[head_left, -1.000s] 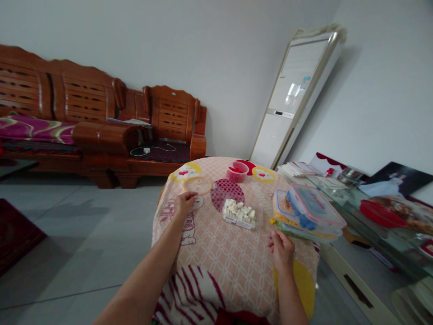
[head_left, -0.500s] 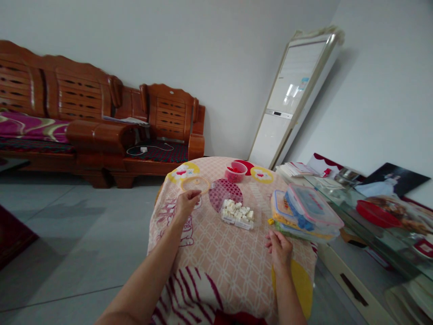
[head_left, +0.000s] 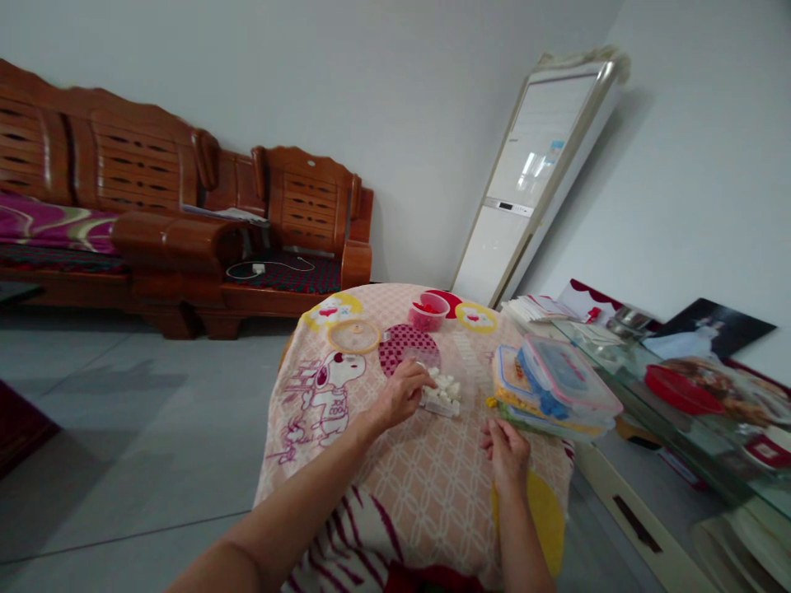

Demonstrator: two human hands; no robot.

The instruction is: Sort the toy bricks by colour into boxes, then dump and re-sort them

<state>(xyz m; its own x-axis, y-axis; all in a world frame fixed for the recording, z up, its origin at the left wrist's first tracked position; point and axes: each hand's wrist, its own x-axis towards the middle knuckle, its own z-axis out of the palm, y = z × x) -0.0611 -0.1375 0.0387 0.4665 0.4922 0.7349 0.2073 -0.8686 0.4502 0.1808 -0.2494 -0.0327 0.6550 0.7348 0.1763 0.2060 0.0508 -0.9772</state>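
Observation:
My left hand [head_left: 403,394] reaches over the near left side of a clear box of small white blocks [head_left: 447,390]. Its fingers bend down together at the blocks, and whatever the fingertips hold is hidden. On the tablecloth to the right rests my right hand [head_left: 507,453], loosely curled with gaps between its fingers and nothing visible in them. A small yellow piece [head_left: 491,402] lies just beyond it. Farther left is a round clear lid with a yellow rim [head_left: 354,352], with a small pale piece [head_left: 386,336] beside it.
A pink-tinted tub [head_left: 426,321] of red pieces stands near the table's far edge. Stacked plastic boxes [head_left: 572,375] with yellow and blue contents sit at the right. A glass shelf [head_left: 671,412] with assorted items adjoins the table; a wooden sofa [head_left: 142,181] stands behind.
My left hand has moved right, from beside the yellow-rimmed lid to the white blocks. A small pale piece now shows beside the lid. My right hand stays nearly still.

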